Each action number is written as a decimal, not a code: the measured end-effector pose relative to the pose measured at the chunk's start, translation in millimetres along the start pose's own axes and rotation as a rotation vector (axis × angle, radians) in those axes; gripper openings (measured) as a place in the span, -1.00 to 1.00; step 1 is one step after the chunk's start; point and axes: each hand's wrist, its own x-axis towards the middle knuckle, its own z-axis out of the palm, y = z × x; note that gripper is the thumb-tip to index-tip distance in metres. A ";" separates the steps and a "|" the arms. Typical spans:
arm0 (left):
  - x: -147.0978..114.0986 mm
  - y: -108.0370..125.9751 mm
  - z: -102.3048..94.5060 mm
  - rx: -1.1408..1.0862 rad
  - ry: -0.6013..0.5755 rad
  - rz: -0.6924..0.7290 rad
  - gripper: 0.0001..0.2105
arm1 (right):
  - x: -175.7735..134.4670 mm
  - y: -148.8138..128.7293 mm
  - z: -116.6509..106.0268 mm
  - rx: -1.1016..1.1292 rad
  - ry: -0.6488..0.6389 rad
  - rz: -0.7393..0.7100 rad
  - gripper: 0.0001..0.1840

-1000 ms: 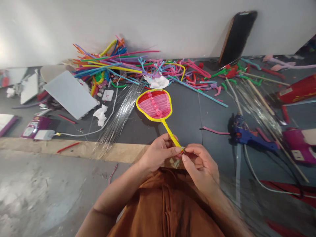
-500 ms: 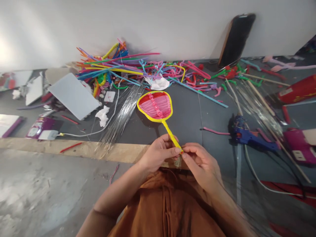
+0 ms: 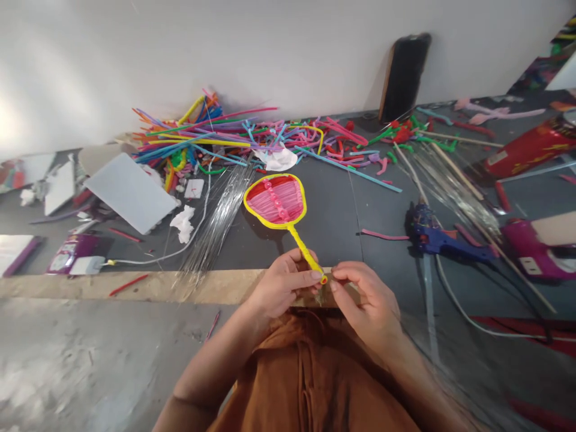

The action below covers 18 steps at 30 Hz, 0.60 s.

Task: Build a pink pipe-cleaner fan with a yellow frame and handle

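Observation:
My left hand [image 3: 281, 285] is closed on the yellow handle of a small hand fan [image 3: 275, 202] made of pipe cleaners. Its rounded head is pink and red, edged in yellow, with a row of pink beads or knots across it. The head points away from me, over the table. A small orange-red spot shows at the handle's near end. Just right of that end is my right hand [image 3: 371, 300], its thumb and forefinger slightly apart and not touching the handle. Below the handle, thin wire ends show near the table edge.
A pile of coloured pipe cleaners [image 3: 193, 135] lies by the wall, with silvery wires [image 3: 220, 210] before it. At right are a blue glue gun [image 3: 445, 237], a red can [image 3: 531, 147] and a purple power strip [image 3: 531, 249]. A phone [image 3: 405, 78] leans on the wall.
My right thumb and forefinger have come off the handle's end and moved slightly right. The left hand keeps its hold. The whole view has shifted a little.

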 end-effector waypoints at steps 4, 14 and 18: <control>-1.0 2.4 1.2 0.002 -0.003 -0.019 -0.66 | 5.4 -2.6 0.0 -0.063 -0.015 -0.053 -0.84; -3.3 3.7 4.3 0.033 -0.016 -0.032 -0.68 | 9.2 -11.3 -0.1 0.382 -0.099 0.345 -0.91; -2.9 2.6 4.8 0.040 -0.030 -0.036 -0.68 | 5.6 -10.3 1.1 0.426 -0.082 0.383 -0.89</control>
